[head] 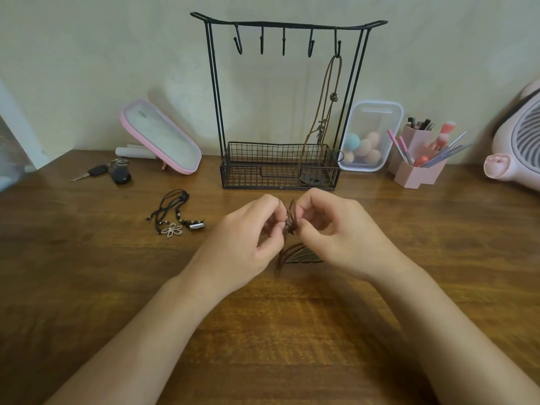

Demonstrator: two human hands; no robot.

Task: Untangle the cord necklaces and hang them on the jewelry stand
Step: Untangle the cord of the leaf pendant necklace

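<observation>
One necklace hangs on the stand at the table's back edge. Your left hand and right hand both pinch the knotted brown cord mid-table; black cords wait near the left edge.

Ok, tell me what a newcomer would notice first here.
The left hand and the right hand both pinch a brown cord over the middle of the wooden table. Behind them stands a black wire jewelry stand, with one brown necklace hanging from its rightmost hook. A tangle of black necklaces lies on the table to the left.
</observation>
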